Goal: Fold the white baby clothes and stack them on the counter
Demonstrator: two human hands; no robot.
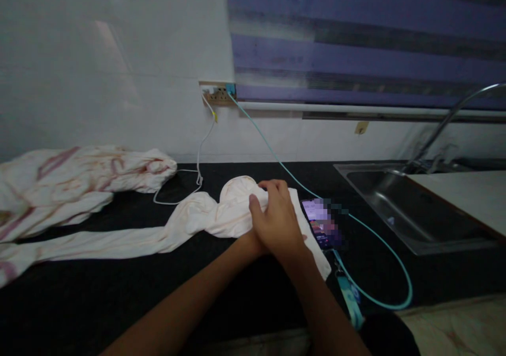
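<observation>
A white cloth (233, 221) lies bunched on the black counter, a long twisted strip of it running off to the left. My right hand (279, 216) rests on its right part, fingers bent down round the fabric and thumb pointing left. Crossing beneath it is my left hand (255, 240); only the wrist side shows, and its fingers are mostly hidden under my right hand and the cloth. Just right of the cloth's flat end lies a phone (316, 221) with its screen lit. A teal lanyard (350, 298) hangs from the phone's lower end.
A heap of white fabric with reddish streaks (79, 185) lies at the left on the black counter (130, 298). White and teal cables (272, 148) run from the wall socket (219, 94). A steel sink (395, 203), faucet (446, 116) and white board (470, 198) are at right.
</observation>
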